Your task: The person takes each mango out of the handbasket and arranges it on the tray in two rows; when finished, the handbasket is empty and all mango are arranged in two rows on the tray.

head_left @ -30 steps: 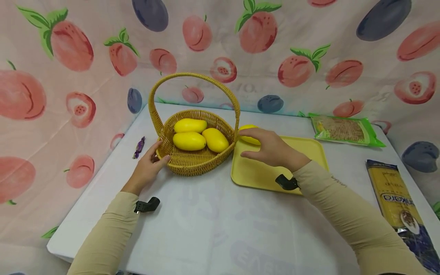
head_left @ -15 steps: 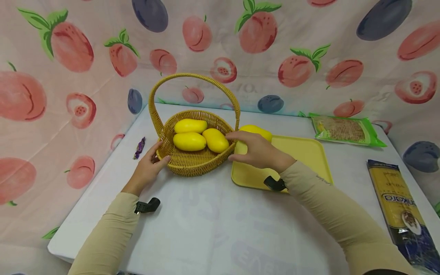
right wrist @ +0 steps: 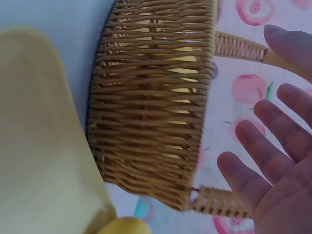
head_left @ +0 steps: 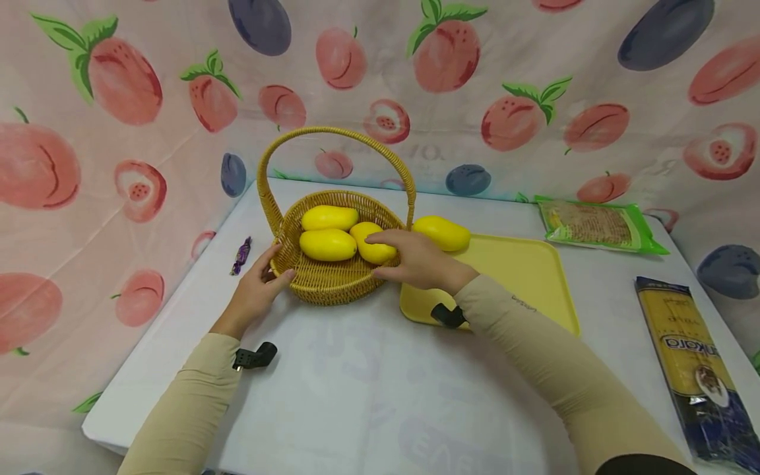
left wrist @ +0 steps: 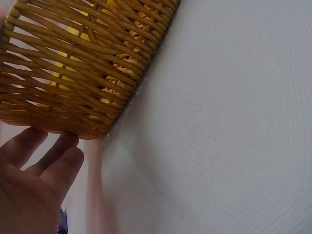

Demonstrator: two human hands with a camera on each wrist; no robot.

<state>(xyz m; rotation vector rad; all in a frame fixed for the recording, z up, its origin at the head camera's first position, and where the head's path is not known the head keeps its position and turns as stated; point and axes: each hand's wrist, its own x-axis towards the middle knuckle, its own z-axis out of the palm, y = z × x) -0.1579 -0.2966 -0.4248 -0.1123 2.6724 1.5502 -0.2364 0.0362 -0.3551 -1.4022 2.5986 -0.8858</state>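
A woven basket [head_left: 332, 290] with a tall arched handle stands on the table and holds three yellow mangoes [head_left: 327, 245]. The left hand [head_left: 252, 293] grips the basket's left end; in the left wrist view its fingers [left wrist: 63, 170] touch the woven outer wall. Over the basket's right rim reaches the right hand [head_left: 421, 260], partly covering the rightmost mango [head_left: 363, 232]. Its fingers [right wrist: 265, 156] are spread and fairly straight in the right wrist view, with nothing between them. Another mango [head_left: 442, 233] lies at the far left corner of the yellow tray [head_left: 516, 270].
A purple-wrapped candy [head_left: 241, 256] lies left of the basket. At the right are a green-edged food packet [head_left: 600, 225] and a long yellow-and-blue packet [head_left: 683, 336]. A fruit-printed cloth [head_left: 451, 119] hangs behind the white table [head_left: 332, 396].
The right hand has moved left from beside the mango on the tray to over the basket's right rim, uncovering that mango. The left hand and basket have stayed still.
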